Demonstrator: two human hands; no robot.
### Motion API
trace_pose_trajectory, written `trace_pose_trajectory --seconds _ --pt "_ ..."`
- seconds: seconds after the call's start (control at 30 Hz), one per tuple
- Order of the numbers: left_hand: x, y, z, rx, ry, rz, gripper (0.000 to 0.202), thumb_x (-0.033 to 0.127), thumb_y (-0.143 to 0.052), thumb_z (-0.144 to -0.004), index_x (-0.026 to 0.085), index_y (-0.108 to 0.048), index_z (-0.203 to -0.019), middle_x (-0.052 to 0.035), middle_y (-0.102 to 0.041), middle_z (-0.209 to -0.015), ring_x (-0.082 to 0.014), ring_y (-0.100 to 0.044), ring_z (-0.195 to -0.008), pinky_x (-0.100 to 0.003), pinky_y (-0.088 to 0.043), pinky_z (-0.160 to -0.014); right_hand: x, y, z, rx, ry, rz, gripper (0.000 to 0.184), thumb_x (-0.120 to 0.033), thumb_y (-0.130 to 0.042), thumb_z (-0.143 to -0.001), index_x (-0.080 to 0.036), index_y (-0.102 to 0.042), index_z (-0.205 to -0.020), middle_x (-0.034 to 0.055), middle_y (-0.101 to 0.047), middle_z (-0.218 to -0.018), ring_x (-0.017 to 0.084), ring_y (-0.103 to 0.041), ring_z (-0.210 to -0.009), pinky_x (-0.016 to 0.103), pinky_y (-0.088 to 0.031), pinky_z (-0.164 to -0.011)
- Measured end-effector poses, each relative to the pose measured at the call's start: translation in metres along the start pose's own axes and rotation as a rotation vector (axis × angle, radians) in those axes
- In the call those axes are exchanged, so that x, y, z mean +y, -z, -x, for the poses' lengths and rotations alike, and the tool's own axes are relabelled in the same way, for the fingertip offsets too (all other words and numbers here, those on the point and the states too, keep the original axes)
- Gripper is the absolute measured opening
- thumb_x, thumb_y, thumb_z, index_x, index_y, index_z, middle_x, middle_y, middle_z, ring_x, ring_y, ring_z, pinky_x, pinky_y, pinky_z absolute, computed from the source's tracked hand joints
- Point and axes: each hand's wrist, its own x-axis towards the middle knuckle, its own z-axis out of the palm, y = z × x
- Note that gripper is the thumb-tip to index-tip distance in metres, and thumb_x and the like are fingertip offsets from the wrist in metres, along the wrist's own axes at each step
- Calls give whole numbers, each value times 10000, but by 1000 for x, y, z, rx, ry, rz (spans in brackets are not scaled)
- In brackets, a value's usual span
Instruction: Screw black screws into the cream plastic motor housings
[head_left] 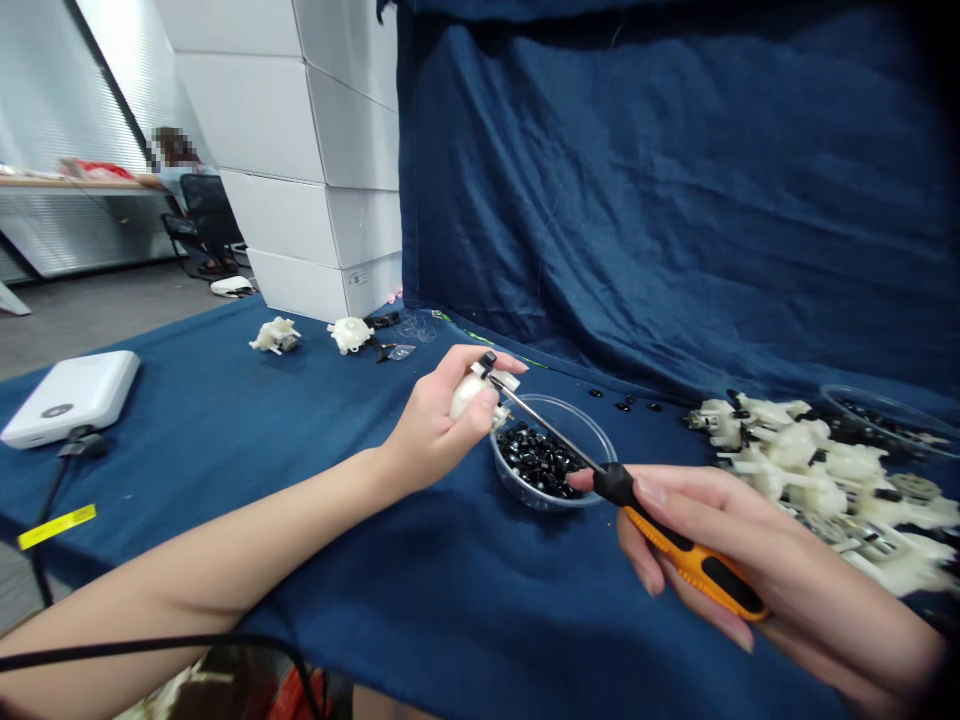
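My left hand [442, 420] is closed around a small cream plastic housing [469, 398], which it holds up off the table. A small black piece [487, 360] sits at the top of that housing. In my right hand [720, 530] is a screwdriver [694, 562] with an orange and black handle, its fingers wrapped along the grip. The metal shaft slants up to the left, and its tip meets the housing near the black piece. Behind and below the shaft stands a clear round bowl [517, 490] of small black parts [536, 455].
Many cream plastic housings [810, 470] are heaped at right, beside another clear container [892, 425]. Two more housings [350, 335] lie at back left. A white power bank [71, 397] with a cable rests at far left. Stacked white boxes [300, 190] and a blue curtain [645, 190] stand behind.
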Motion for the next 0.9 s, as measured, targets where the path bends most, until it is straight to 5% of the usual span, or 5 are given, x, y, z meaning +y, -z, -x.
trace_pose_trajectory --seconds 0.13,0.27,0.43,0.7,0.9 --pt "-1 -1 4 -5 12 -46 236 347 -564 -1095 218 -637 -1279 -89 -771 -1242 -226 -720 -1118 -363 -561 -947 4 4 -2 94 93 185 552 -690 -575 -1032 -173 -747 -948 29 -673 -735 57 -447 -398 198 -272 -394" --pt "1 -1 3 -27 96 9 246 390 -556 -1104 211 -624 -1258 -92 -769 -1230 -219 -724 -1039 -351 -556 -873 18 -1 0 514 535 814 381 -484 -637 -1062 -252 -781 -1327 44 -745 -815 163 -668 -598 264 -499 -534" --pt "6 -4 1 -33 160 41 252 415 -544 -1114 208 -589 -1250 -86 -767 -1217 -168 -688 -884 -327 -538 -825 27 -12 -1 753 747 1246 430 -305 -623 -1083 -223 -673 -1502 24 -698 -780 158 -620 -564 323 -450 -568" --pt "-5 1 -11 118 285 -85 305 426 -601 -1088 202 -505 -1272 -127 -753 -1263 -184 -697 -942 -308 -545 -776 24 -1 -10 667 423 903 478 -592 -574 -1079 -281 -756 -1394 76 -827 -1190 308 -800 -1023 415 -623 -838" --pt "27 4 -25 -127 531 673 329 470 -615 -1060 247 -390 -973 -173 -814 -1187 -299 -801 -911 -250 -538 -427 17 7 -13 469 392 301 391 -583 -627 -1058 -263 -580 -1277 22 -676 -933 171 -679 -814 269 -584 -693"
